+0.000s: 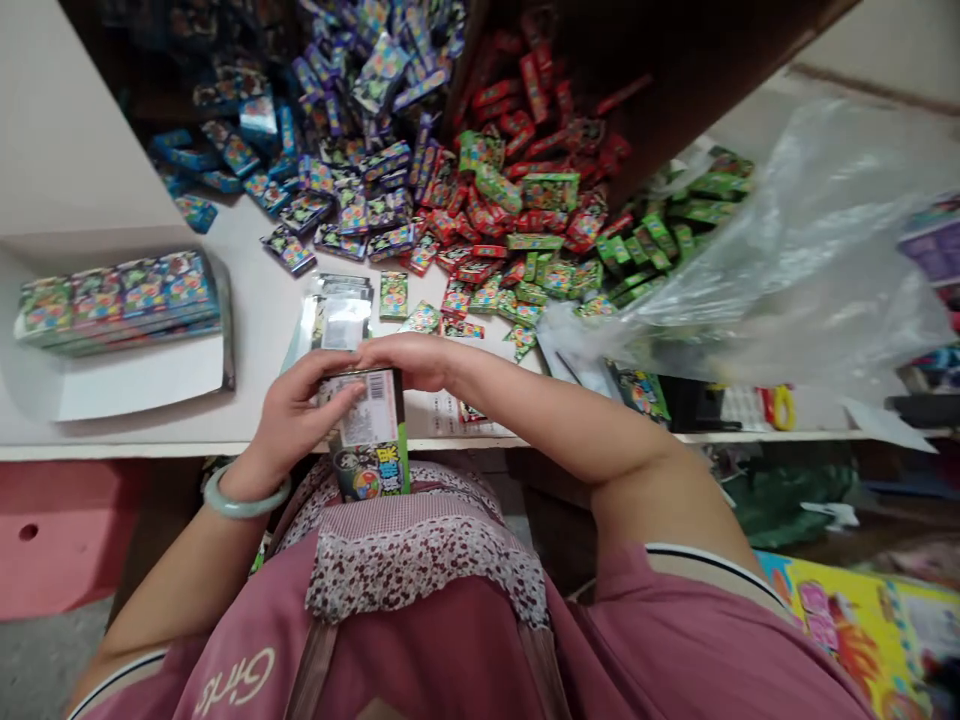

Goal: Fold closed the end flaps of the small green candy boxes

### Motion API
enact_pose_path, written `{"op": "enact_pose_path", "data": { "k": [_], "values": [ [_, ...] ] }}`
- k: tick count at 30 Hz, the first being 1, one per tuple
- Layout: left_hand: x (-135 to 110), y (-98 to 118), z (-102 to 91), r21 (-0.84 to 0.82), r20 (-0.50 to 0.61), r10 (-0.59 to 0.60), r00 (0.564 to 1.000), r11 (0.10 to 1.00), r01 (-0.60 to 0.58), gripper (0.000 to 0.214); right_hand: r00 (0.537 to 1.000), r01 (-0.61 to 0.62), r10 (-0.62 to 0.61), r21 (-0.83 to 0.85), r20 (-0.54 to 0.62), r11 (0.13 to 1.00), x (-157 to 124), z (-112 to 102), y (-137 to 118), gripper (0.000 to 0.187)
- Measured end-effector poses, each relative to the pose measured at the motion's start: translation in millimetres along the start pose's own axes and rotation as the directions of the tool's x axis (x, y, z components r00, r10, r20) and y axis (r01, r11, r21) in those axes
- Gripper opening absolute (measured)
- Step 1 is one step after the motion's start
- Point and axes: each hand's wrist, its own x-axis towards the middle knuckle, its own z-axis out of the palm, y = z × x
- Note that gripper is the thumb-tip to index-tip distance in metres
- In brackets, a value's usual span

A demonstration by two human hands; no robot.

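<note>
Open white cardboard tray (142, 385) holding one neat row of small green packets (116, 300). Left hand (296, 415) and right hand (412, 362) gripping barcoded green-edged pouch (371, 430) at white table's edge (112, 440); loose blue, red, green packets (450, 190) heaped behind.

Lower end of the box (369, 432) tucks behind the apron (420, 560); right hand (409, 360) covers its top; print unreadable.

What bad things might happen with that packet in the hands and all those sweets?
The packet, held in both the left hand and right hand past the table's edge, might slip into the lap. The loose red packets and green packets already overlap, so colours may get mixed.
</note>
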Motion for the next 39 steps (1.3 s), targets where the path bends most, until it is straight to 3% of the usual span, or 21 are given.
{"op": "enact_pose_path", "data": {
  "k": [2, 4, 5, 6, 7, 8, 9, 11, 14, 18, 21, 24, 27, 30, 31, 33, 36, 37, 38, 39],
  "values": [
    [2, 2, -10.3, -0.026, -0.009, -0.079, 0.997, 0.997, 0.079, 0.02, 0.996, 0.088, -0.086, -0.068, 0.037, 0.994, -1, -16, 4, 0.014],
    [5, -2, -24.4, -0.085, -0.149, -0.181, 0.972, 0.982, 0.17, 0.017, 0.967, 0.233, -0.254, -0.296, -0.033, 0.926, -8, -43, 11, 0.009],
    [7, -6, -32.2, -0.131, -0.259, -0.227, 0.939, 0.971, 0.199, 0.017, 0.929, 0.267, -0.352, -0.455, -0.111, 0.849, -13, -61, 15, 0.01],
    [10, -11, -39.8, -0.191, -0.383, -0.259, 0.887, 0.961, 0.198, 0.017, 0.86, 0.227, -0.456, -0.627, -0.231, 0.745, -19, -81, 19, 0.011],
    [13, -17, -46.5, -0.245, -0.489, -0.28, 0.826, 0.953, 0.177, 0.018, 0.768, 0.104, -0.536, -0.758, -0.35, 0.644, -26, -102, 23, 0.015],
    [16, -23, -51.7, -0.288, -0.567, -0.301, 0.767, 0.945, 0.157, 0.02, 0.684, -0.06, -0.581, -0.827, -0.442, 0.559, -32, -121, 28, 0.019],
    [19, -30, -55.0, -0.325, -0.619, -0.329, 0.713, 0.934, 0.149, 0.023, 0.63, -0.19, -0.611, -0.859, -0.478, 0.476, -37, -140, 32, 0.027],
    [22, -41, -55.4, -0.414, -0.594, -0.421, 0.685, 0.89, 0.188, 0.027, 0.62, -0.314, -0.636, -0.888, -0.461, 0.337, -43, -168, 38, 0.049],
    [19, -60, -47.2, -0.494, -0.456, -0.529, 0.716, 0.819, 0.291, 0.026, 0.672, -0.352, -0.609, -0.905, -0.421, 0.237, -43, -187, 41, 0.065],
    [2, -88, -44.6, -0.336, -0.462, -0.482, 0.744, 0.872, 0.357, 0.029, 0.69, -0.346, -0.604, -0.915, -0.398, 0.208, -40, -183, 40, 0.057],
    [-11, -97, -51.4, -0.048, -0.444, -0.371, 0.815, 0.919, 0.392, 0.045, 0.666, -0.323, -0.646, -0.924, -0.374, 0.203, -48, -177, 42, 0.055],
    [-16, -84, -52.8, 0.267, -0.358, -0.13, 0.924, 0.935, 0.235, 0.044, 0.622, -0.224, -0.708, -0.942, -0.335, 0.249, -62, -170, 48, 0.053],
    [-8, -55, -40.0, 0.386, -0.307, 0.064, 0.95, 0.92, 0.063, 0.031, 0.595, 0.006, -0.774, -0.962, -0.215, 0.272, -72, -152, 53, 0.046],
    [4, -24, -11.9, 0.236, -0.214, 0.062, 0.975, 0.972, -0.01, 0.024, 0.566, 0.221, -0.82, -0.944, -0.083, 0.247, -70, -122, 56, 0.042],
    [7, -17, -0.2, 0.122, -0.109, -0.006, 0.994, 0.992, 0.019, 0.023, 0.549, 0.264, -0.833, -0.934, -0.062, 0.243, -66, -111, 57, 0.044],
    [12, -9, 23.1, -0.154, 0.095, -0.147, 0.985, 0.975, 0.16, 0.031, 0.506, 0.311, -0.86, -0.915, -0.071, 0.259, -56, -86, 59, 0.049],
    [14, -14, 45.9, -0.422, 0.178, -0.221, 0.959, 0.863, 0.277, 0.044, 0.438, 0.359, -0.884, -0.871, -0.161, 0.336, -39, -56, 61, 0.053],
    [13, -18, 47.8, -0.445, 0.145, -0.233, 0.962, 0.853, 0.274, 0.048, 0.437, 0.39, -0.88, -0.842, -0.186, 0.372, -34, -49, 61, 0.052],
    [12, -22, 46.7, -0.443, 0.101, -0.234, 0.967, 0.86, 0.255, 0.054, 0.464, 0.434, -0.862, -0.796, -0.203, 0.421, -31, -44, 60, 0.05],
    [11, -25, 43.1, -0.42, 0.056, -0.225, 0.973, 0.879, 0.228, 0.063, 0.525, 0.482, -0.826, -0.728, -0.205, 0.487, -28, -42, 58, 0.048]
  ]
}}
